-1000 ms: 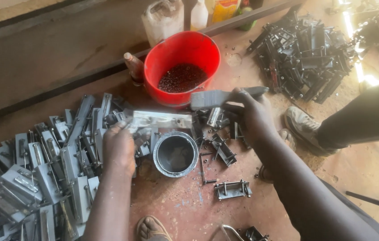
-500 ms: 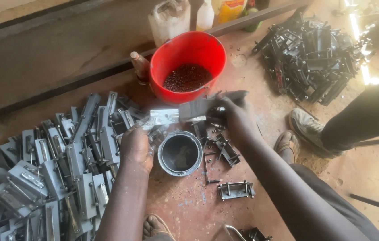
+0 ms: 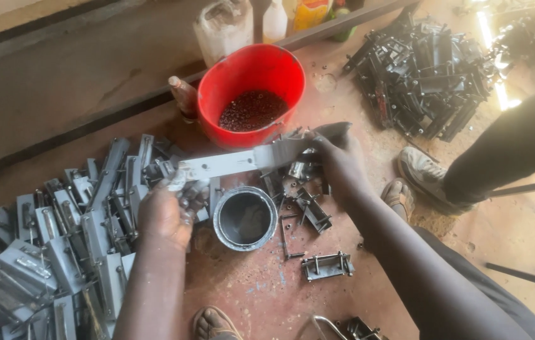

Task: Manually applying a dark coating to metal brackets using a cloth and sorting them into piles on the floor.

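My left hand (image 3: 165, 213) and right hand (image 3: 338, 158) each grip one end of the long metal strip (image 3: 233, 164), above the round tin (image 3: 245, 218); if one grip loosens, I think it drops there.

I see a long, flat grey metal strip (image 3: 236, 162) held level above the floor. It spans just over a round metal tin (image 3: 245, 218), near a red bucket (image 3: 251, 94).

Both hands reach forward, left hand (image 3: 168, 213) fisted, right hand (image 3: 338, 162) curled in a grip.
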